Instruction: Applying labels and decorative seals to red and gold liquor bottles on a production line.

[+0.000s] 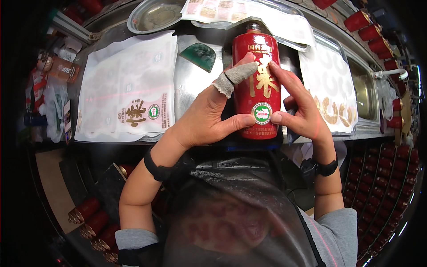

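Note:
I hold a red ceramic bottle (pixel 258 84) with gold characters and a round green sticker between both hands, above the metal workbench (pixel 191 84). My left hand (pixel 209 115) grips its left side; the thumb presses beside the sticker and the forefinger wears a grey cloth finger cot. My right hand (pixel 302 109) wraps the right side, its thumb at the sticker's right edge. Black bands sit on both wrists.
A sheet of label stickers (pixel 129 84) lies at the left, another sheet with gold rings (pixel 331 89) at the right. A green scraper (pixel 199 55) and a steel dish (pixel 155 15) lie behind. Red bottles (pixel 371 31) line the upper right, more fill crates (pixel 382 178) below.

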Demonstrator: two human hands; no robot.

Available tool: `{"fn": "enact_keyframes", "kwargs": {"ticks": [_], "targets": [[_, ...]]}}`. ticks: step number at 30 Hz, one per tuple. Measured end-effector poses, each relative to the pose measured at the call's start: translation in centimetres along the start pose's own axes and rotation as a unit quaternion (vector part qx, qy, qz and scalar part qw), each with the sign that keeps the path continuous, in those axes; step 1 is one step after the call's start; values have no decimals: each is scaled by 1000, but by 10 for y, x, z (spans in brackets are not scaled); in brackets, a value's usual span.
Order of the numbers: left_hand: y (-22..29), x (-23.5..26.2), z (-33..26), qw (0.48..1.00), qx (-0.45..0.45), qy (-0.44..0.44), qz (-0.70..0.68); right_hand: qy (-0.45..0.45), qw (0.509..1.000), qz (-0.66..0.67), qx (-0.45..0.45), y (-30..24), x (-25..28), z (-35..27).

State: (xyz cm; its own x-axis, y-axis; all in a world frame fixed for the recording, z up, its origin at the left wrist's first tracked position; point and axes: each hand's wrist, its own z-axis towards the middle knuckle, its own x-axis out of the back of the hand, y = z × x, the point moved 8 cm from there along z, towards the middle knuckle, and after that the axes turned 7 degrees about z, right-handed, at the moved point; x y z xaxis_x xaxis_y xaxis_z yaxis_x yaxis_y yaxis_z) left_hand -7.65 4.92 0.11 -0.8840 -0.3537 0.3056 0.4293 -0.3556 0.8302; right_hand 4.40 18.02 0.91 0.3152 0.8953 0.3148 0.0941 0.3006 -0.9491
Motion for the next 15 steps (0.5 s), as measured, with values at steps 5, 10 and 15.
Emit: {"fn": "enact_keyframes", "kwargs": {"ticks": [5, 10, 15], "targets": [[-4, -1, -1, 1000, 14, -2, -1, -6, 1000, -16, -4, -2, -1, 0], [-2, -1, 2, 1000, 22, -5, -1, 1, 1000, -28, 7, -5, 2, -2], [-6, -5, 3, 999, 39, -4, -20, -2, 999, -32, 31, -3, 3, -2]]}}
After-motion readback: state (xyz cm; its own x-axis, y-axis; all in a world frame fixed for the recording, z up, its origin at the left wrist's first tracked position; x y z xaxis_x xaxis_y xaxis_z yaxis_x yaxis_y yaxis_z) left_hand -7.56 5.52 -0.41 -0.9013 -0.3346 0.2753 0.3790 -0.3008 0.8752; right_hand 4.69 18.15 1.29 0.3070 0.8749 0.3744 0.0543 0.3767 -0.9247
